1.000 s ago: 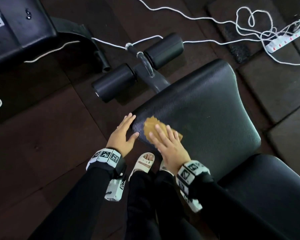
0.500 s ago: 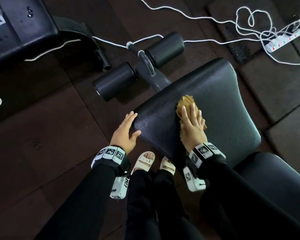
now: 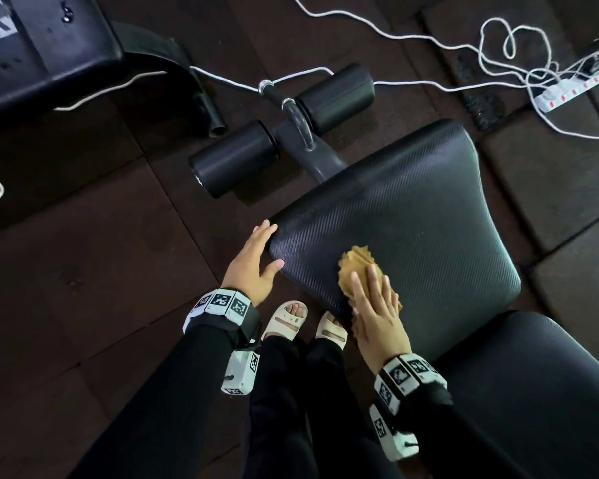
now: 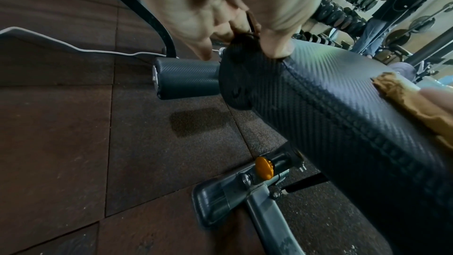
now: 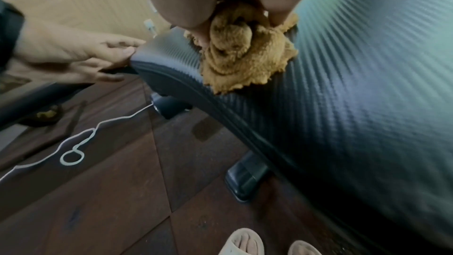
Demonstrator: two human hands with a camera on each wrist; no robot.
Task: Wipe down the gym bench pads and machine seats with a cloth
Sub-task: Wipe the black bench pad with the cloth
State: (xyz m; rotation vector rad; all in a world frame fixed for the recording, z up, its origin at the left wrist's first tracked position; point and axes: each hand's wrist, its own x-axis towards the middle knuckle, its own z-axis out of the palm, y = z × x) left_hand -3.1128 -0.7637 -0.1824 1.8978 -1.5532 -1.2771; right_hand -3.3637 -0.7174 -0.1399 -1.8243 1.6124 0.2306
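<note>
Dark rubber tiles cover the floor [image 3: 83,271], and on them stands a black bench. Its seat pad [image 3: 412,216] has a woven, carbon-like texture and lies in the middle of the head view; a second pad [image 3: 533,392] of the same bench begins just beside it, at the lower right. Beyond the far edge of the seat pad, two black foam rollers [image 3: 332,95] sit on a metal bar, one on each side. Another black bench [image 3: 42,46] is at the upper left, well apart. White cables [image 3: 395,38] run over the floor to a power strip [image 3: 574,89] at the upper right.

The person stands at the near side of the seat pad, in black sleeves and pale sandals [image 3: 286,319]. The left hand [image 3: 253,264] rests on the near left corner of the pad; its fingers are almost straight, with the thumb on top and the other fingers along the side edge, and they hold nothing. The right hand [image 3: 377,312] lies flat on a tan cloth [image 3: 357,262] near the front edge of the seat pad, with straight fingers pressing it down. In the right wrist view the cloth is bunched under the palm, and part of it sticks out past the fingertips.
</note>
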